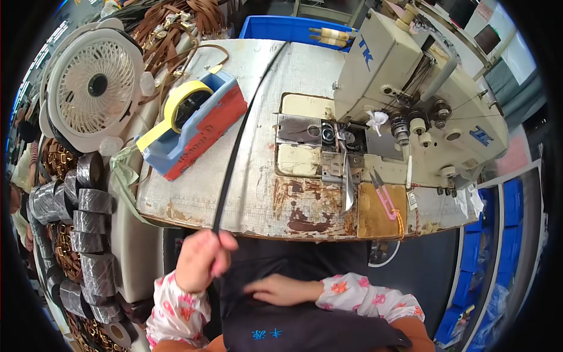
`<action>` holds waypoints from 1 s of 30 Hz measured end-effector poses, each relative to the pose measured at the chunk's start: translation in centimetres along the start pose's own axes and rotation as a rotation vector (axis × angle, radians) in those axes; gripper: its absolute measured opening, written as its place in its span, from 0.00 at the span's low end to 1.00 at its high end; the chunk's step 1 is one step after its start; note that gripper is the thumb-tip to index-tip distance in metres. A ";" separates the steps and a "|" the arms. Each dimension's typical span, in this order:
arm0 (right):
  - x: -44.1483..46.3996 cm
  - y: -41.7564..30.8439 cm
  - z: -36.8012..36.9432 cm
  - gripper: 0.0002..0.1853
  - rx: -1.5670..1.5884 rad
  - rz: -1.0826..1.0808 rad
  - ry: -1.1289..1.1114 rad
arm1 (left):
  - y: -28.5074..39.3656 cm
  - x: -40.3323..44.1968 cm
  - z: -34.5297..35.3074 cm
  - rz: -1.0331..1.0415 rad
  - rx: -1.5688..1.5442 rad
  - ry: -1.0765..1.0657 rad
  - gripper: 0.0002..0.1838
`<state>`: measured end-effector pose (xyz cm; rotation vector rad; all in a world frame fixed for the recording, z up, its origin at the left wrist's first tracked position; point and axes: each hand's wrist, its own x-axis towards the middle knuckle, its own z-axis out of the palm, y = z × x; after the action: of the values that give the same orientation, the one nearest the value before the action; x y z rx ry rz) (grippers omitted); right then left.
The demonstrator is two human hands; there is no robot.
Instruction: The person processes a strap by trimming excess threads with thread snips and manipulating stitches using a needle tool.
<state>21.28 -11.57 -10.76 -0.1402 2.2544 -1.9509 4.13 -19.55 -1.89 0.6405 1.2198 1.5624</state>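
Observation:
My left hand (pixel 205 258) is closed around the near end of a long, narrow black strap (pixel 233 158), just in front of the table's front edge. From there the strap stretches away across the worn metal tabletop (pixel 258 193) to its far edge. Low over my dark apron (pixel 258 320) is my right hand (pixel 284 290), its fingers stretched out to the left and nothing visible in them. A sewing machine (pixel 410 94) stands at the right of the tabletop, with its metal plate (pixel 297 161) beside the strap.
A blue tape dispenser (pixel 199 126) with yellow tape stands left of the strap. Pink-handled snips (pixel 384 196) lie near the front edge. A white fan (pixel 94 85), wrapped rolls (pixel 97 273) and brown straps (pixel 176 20) crowd the left side. Behind the table is a blue bin (pixel 270 28).

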 end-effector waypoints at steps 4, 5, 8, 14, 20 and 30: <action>2.0 -2.8 -5.1 0.21 0.969 0.099 0.275 | 0.4 -4.4 -1.4 -0.299 0.376 -0.480 0.19; 2.5 -4.2 -5.9 0.21 1.089 0.088 0.292 | -0.8 -5.4 -1.8 -0.342 0.466 -0.473 0.17; 2.8 -5.8 -5.9 0.19 1.211 0.009 0.374 | -7.7 -10.2 -6.1 -0.411 0.977 -0.519 0.10; 0.9 -7.0 -5.8 0.14 0.846 -0.051 0.626 | -10.5 -13.1 -9.5 -0.614 1.455 -0.514 0.11; -1.0 -6.3 -1.3 0.11 0.454 0.051 0.371 | 0.1 -0.7 1.1 -0.177 0.262 -0.251 0.16; -4.0 -4.2 -3.6 0.16 0.637 0.140 0.454 | -0.7 -0.1 2.8 -0.102 0.585 -0.473 0.09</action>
<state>24.44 -8.00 -5.88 0.5682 1.6482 -2.6977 6.85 -18.59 -1.58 1.2230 1.3084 0.8807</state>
